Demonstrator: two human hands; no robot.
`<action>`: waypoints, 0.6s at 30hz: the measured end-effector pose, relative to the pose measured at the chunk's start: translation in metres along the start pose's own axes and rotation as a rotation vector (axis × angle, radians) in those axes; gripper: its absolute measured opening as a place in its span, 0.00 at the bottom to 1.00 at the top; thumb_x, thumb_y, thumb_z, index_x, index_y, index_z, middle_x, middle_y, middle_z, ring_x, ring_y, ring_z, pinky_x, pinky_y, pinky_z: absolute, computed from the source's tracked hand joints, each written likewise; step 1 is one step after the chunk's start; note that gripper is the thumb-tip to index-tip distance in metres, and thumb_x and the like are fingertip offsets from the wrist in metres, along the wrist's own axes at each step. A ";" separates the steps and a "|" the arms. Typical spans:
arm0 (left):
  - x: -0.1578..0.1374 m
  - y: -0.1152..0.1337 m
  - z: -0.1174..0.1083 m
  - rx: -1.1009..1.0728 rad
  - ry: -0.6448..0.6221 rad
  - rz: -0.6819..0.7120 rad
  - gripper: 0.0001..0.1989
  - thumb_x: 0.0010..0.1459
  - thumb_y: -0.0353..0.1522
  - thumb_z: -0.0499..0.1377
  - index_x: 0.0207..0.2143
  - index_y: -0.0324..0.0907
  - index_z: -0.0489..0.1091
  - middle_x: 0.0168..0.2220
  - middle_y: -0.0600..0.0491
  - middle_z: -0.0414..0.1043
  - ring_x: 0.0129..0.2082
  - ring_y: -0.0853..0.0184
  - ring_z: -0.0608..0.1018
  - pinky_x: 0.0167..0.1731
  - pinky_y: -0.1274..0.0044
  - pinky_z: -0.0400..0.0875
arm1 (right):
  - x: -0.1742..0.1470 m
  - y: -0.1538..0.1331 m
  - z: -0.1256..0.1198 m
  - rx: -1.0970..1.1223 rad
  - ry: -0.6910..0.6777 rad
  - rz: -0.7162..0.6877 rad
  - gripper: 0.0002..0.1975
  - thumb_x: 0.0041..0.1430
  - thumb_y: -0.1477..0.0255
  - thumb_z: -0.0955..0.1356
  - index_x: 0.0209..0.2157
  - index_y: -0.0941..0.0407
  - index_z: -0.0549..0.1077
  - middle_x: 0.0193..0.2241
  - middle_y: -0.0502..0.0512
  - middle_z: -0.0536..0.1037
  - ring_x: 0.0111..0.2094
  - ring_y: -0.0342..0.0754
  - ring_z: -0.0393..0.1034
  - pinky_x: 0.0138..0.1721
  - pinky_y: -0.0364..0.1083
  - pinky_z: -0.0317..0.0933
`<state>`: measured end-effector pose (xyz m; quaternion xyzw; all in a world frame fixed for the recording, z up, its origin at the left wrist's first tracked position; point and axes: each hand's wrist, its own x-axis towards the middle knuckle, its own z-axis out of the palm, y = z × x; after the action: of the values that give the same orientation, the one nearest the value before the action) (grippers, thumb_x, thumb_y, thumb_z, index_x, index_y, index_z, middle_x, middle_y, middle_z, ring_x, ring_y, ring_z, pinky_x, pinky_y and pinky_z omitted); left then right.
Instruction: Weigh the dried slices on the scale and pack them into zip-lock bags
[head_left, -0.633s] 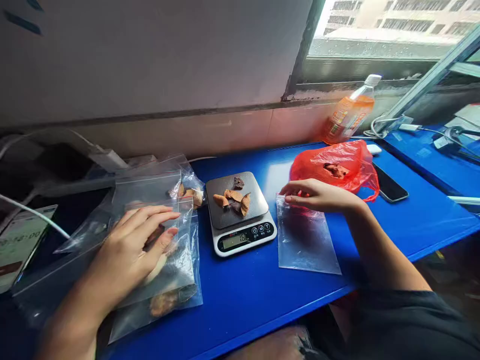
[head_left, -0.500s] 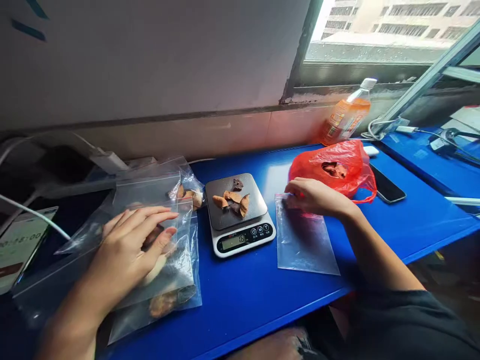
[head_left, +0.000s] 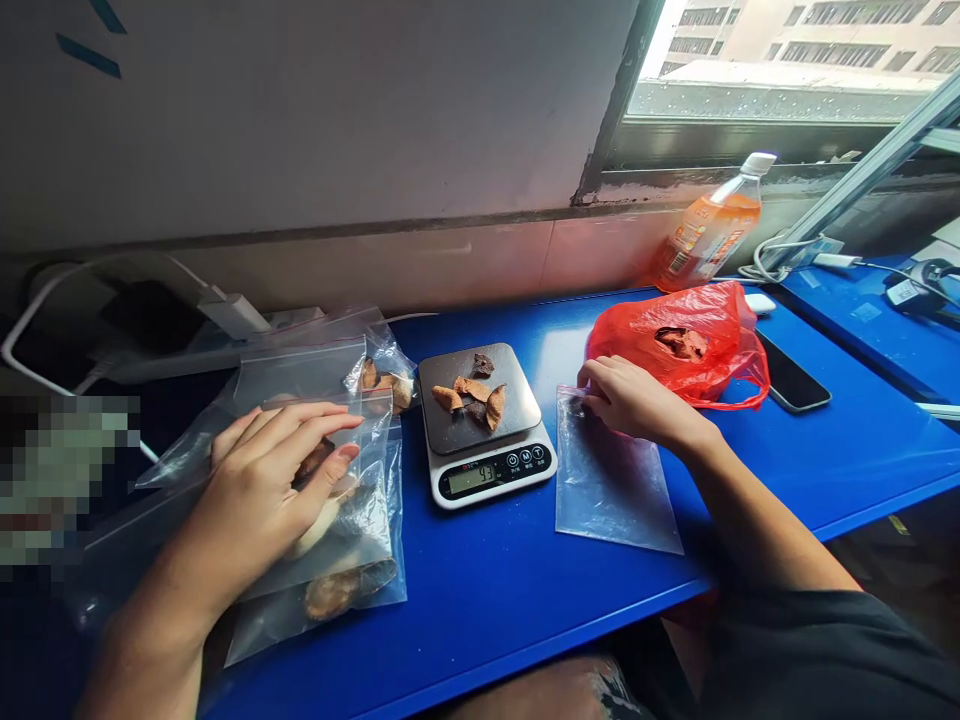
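Observation:
My left hand [head_left: 274,490] lies with fingers stretched over a pile of clear zip-lock bags [head_left: 360,535] holding brown and pale dried pieces. Curled fingers of my right hand [head_left: 626,395] pinch the top edge of a flat zip-lock bag [head_left: 619,500]; the fingertips are partly hidden. Between the hands stands a kitchen scale [head_left: 491,470] with a white body and a metal plate. Several dried brown pieces [head_left: 472,388] rest on the plate, along with a darker piece [head_left: 483,365]. The lit display [head_left: 472,479] seems to read 93, any decimal point being unclear.
Behind my right hand sits a torn red plastic bag [head_left: 675,340] with brown contents. A dark phone [head_left: 793,372] lies beside it, and an orange drink bottle [head_left: 712,225] stands by the wall. White cables and a charger [head_left: 236,315] are at the left. The blue table's front edge [head_left: 525,660] runs near me.
The scale's display has gone from about 16 to about 93. The view has shifted slightly, while both hands keep nearly the same places and the pieces stay on the plate.

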<state>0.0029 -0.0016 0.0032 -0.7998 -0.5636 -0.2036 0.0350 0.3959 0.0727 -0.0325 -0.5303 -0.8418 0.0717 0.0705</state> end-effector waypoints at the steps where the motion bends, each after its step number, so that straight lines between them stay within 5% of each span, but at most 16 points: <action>1: 0.000 0.000 0.000 0.000 0.005 0.006 0.19 0.65 0.45 0.46 0.42 0.47 0.72 0.46 0.50 0.75 0.49 0.55 0.75 0.54 0.56 0.59 | 0.000 0.001 0.001 0.013 -0.004 0.005 0.06 0.59 0.75 0.65 0.39 0.59 0.70 0.29 0.57 0.74 0.33 0.48 0.65 0.34 0.45 0.56; 10: -0.003 0.004 0.002 -0.010 0.019 0.024 0.17 0.65 0.44 0.46 0.44 0.50 0.72 0.46 0.53 0.76 0.48 0.56 0.76 0.55 0.54 0.58 | 0.001 -0.005 -0.009 0.102 0.008 -0.007 0.09 0.59 0.77 0.63 0.41 0.57 0.69 0.30 0.57 0.75 0.33 0.48 0.68 0.33 0.45 0.59; 13: -0.004 0.004 0.000 0.000 0.016 0.024 0.17 0.65 0.44 0.46 0.44 0.50 0.72 0.47 0.53 0.76 0.49 0.56 0.76 0.56 0.55 0.58 | -0.019 0.005 -0.040 0.148 0.352 0.044 0.04 0.60 0.71 0.64 0.35 0.55 0.70 0.32 0.57 0.76 0.33 0.48 0.69 0.34 0.47 0.61; 16: -0.002 0.004 -0.001 0.010 0.032 0.037 0.18 0.65 0.45 0.46 0.44 0.49 0.72 0.47 0.52 0.76 0.49 0.55 0.75 0.55 0.57 0.59 | -0.047 0.034 -0.064 0.121 0.915 0.447 0.09 0.61 0.64 0.64 0.33 0.54 0.70 0.27 0.55 0.73 0.26 0.48 0.66 0.28 0.48 0.58; 18: -0.001 0.004 -0.001 0.005 0.045 0.062 0.18 0.65 0.45 0.46 0.44 0.49 0.72 0.46 0.52 0.76 0.48 0.55 0.76 0.53 0.58 0.60 | -0.063 0.058 -0.066 0.167 0.865 0.566 0.10 0.60 0.64 0.63 0.30 0.54 0.71 0.23 0.55 0.70 0.24 0.48 0.63 0.27 0.49 0.56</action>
<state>0.0056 -0.0043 0.0045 -0.8119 -0.5383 -0.2190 0.0560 0.4867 0.0437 0.0184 -0.7107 -0.5509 -0.0707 0.4318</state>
